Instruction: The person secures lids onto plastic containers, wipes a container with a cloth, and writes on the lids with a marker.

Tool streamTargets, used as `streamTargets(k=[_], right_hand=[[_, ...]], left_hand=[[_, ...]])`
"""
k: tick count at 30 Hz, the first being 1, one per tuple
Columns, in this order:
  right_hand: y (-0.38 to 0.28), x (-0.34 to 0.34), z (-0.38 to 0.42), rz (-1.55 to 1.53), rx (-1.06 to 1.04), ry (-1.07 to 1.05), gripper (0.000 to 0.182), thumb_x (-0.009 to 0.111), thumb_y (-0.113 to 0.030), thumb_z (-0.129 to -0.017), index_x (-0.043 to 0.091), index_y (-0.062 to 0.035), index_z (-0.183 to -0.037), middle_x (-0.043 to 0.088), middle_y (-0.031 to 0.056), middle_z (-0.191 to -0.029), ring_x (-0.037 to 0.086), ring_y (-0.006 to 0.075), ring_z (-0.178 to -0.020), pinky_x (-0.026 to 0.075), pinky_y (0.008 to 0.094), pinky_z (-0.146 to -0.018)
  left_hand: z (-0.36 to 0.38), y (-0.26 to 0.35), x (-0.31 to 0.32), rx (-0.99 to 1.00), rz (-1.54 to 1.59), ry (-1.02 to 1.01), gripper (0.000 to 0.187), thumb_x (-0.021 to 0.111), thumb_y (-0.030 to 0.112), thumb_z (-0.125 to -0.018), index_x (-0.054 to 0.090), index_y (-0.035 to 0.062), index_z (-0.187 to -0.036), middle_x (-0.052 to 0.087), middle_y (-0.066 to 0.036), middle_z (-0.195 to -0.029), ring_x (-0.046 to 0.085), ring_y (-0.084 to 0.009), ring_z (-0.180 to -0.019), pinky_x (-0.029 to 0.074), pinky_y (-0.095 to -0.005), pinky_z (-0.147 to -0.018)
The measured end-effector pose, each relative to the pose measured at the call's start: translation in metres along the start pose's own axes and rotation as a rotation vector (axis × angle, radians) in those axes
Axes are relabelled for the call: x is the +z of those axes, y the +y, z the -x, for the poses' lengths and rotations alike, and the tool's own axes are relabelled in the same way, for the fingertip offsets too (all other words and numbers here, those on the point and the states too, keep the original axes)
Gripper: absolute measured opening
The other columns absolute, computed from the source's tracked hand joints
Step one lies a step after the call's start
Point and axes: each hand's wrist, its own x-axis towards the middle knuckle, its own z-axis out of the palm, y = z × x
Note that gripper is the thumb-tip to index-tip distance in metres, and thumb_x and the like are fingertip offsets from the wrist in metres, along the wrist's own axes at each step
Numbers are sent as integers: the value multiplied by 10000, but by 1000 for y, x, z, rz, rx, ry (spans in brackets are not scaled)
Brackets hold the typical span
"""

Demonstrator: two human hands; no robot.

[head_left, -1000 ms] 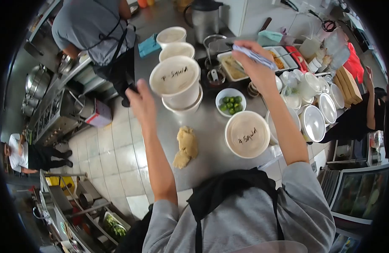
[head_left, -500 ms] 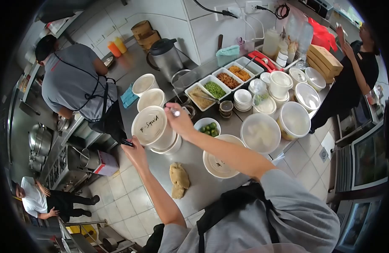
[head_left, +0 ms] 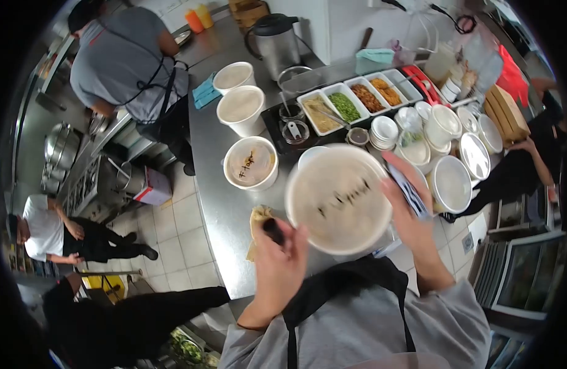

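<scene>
A white lidded tub (head_left: 338,203) with black handwriting on its lid is raised close in front of me. My right hand (head_left: 412,206) grips its right edge, and a blurred silvery, pen-like thing (head_left: 409,190) lies along those fingers. At the tub's lower left, my left hand (head_left: 280,264) is closed around a short black marker cap (head_left: 273,231), thumb close to the tub's side. A crumpled tan cloth (head_left: 259,224) sits on the counter, partly behind this hand. Beyond it stands another tub (head_left: 251,163) with writing on its lid.
Two more tubs (head_left: 241,111) stand near the steel jug (head_left: 276,44). A tray of toppings (head_left: 343,106) runs along the back of the counter (head_left: 216,209), with lidded containers (head_left: 450,184) on the right. Co-workers stand at left (head_left: 126,67) and right (head_left: 526,147); another dark-clothed person (head_left: 123,326) is lower left.
The held tub has come off the stack toward me and to the right. My right hand has moved to its right edge. A dark-clothed person has appeared lower left.
</scene>
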Motion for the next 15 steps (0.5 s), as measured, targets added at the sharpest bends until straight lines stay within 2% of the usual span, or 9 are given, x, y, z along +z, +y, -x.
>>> streamTargets(k=[2, 4, 6, 8, 9, 11, 13, 14, 15], right_hand=[[15, -11, 17, 55, 63, -25, 337, 523, -115, -853, 473, -11, -1170, 539, 69, -1032, 495, 108, -902, 371, 215, -826], [29, -14, 19, 114, 131, -43, 352, 514, -120, -859, 459, -16, -1190, 539, 75, -1044, 501, 115, -888, 370, 215, -830], [38, -14, 14, -113, 130, 90, 383, 504, -173, -873, 436, -18, -1217, 524, 98, -1112, 520, 125, -899, 371, 224, -846], [13, -23, -10, 46, 96, 180, 398, 472, -239, -892, 433, 0, -1207, 575, 122, -1059, 535, 146, -982, 384, 250, -868], [12, -26, -26, 113, -122, 216, 372, 452, -225, -899, 442, -2, -1197, 608, 119, -990, 555, 145, -943, 393, 248, -854], [1, -16, -65, -6, -218, 171, 383, 450, -258, -900, 451, -5, -1187, 623, 119, -923, 575, 138, -860, 418, 253, -816], [-3, 4, -107, -61, -235, -49, 385, 448, -284, -901, 471, -16, -1175, 623, 100, -885, 569, 119, -806, 433, 254, -770], [2, 23, -130, -57, -163, -45, 393, 473, -326, -885, 512, -33, -1144, 619, 70, -859, 554, 101, -759, 441, 246, -713], [8, 42, -151, 19, -151, -82, 401, 522, -369, -852, 563, -49, -1090, 602, 34, -796, 536, 83, -716, 434, 217, -658]], left_hand=[[8, -1, -1, -154, 33, -180, 333, 598, 215, -811, 381, -4, -937, 531, -83, -685, 567, -155, -596, 425, -257, -533], [3, -11, -3, -136, -10, -144, 356, 597, 243, -810, 384, -11, -938, 541, -94, -686, 575, -195, -598, 433, -273, -538], [-19, -32, -13, -115, -107, -10, 413, 593, 312, -800, 394, -19, -946, 559, -123, -682, 591, -291, -640, 451, -313, -571], [-67, -61, -32, 13, -155, 247, 282, 549, 223, -838, 383, 7, -913, 521, -111, -649, 551, -210, -617, 428, -302, -572], [-99, -85, -43, 114, -271, 355, 243, 528, 188, -850, 367, 8, -878, 492, -111, -647, 510, -177, -584, 413, -302, -551], [-167, -127, -59, 95, -124, 383, 292, 556, 215, -826, 359, 3, -871, 525, -120, -687, 546, -256, -607, 430, -336, -590], [-223, -139, -64, -29, -307, 385, 326, 561, 240, -813, 369, -9, -898, 580, -150, -762, 591, -328, -712, 450, -381, -645], [-252, -158, -57, -22, -286, 415, 350, 560, 258, -806, 379, -18, -923, 602, -172, -826, 595, -349, -800, 453, -412, -688], [-279, -180, -51, -22, -282, 405, 359, 570, 266, -798, 386, -16, -923, 598, -173, -827, 594, -356, -777, 457, -411, -701]])
